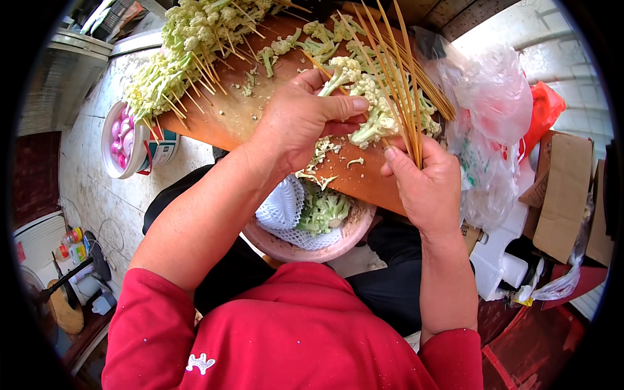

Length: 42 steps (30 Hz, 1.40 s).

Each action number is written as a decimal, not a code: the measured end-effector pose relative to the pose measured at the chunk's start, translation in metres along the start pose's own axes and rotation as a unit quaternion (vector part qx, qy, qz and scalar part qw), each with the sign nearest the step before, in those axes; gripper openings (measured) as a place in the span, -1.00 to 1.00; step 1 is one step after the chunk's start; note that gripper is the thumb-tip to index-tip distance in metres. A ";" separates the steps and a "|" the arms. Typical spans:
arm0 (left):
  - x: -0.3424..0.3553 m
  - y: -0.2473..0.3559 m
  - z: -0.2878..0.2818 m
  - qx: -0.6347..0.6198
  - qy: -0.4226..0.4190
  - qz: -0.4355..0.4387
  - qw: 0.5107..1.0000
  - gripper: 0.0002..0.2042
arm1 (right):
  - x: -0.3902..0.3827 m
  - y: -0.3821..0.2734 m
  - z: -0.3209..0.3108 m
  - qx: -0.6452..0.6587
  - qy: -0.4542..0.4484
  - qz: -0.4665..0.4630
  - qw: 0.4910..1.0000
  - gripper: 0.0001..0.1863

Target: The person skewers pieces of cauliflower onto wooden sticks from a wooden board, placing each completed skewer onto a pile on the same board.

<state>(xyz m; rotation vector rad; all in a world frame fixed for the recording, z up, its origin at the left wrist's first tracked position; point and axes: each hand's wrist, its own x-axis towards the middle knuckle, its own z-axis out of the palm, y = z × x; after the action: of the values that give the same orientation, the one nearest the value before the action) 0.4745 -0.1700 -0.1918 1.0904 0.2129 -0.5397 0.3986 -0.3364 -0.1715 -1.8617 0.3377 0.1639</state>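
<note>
Over the orange-brown board (224, 120), my left hand (309, 117) pinches a pale cauliflower floret (342, 70) between thumb and fingers. My right hand (426, 179) is closed around the lower ends of several long bamboo skewers (406, 97), which fan upward and away. Right between the two hands is more cauliflower (378, 120); whether a skewer runs through it I cannot tell. Loose florets (318, 42) and crumbs lie on the board beyond my hands. At the board's far left, skewered cauliflower (201, 39) is heaped with the stick ends pointing right and toward me.
Below the board's near edge, a pink basin (354, 237) holds cauliflower and white foam netting. A white bucket (114, 146) with pink-purple onions stands at the left. Clear plastic bags (491, 97), a red bag (543, 114) and cardboard (565, 195) crowd the right side.
</note>
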 end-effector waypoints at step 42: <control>0.026 0.028 -0.047 -0.146 0.033 0.023 0.988 -0.84 | -0.002 0.000 -0.006 0.003 -0.010 -0.012 1.000 -0.87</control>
<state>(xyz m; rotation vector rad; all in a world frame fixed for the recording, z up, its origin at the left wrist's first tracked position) 0.5154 -0.1267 -0.2019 0.8265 0.3144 -0.4165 0.3967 -0.3414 -0.1688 -1.8554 0.3020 0.1652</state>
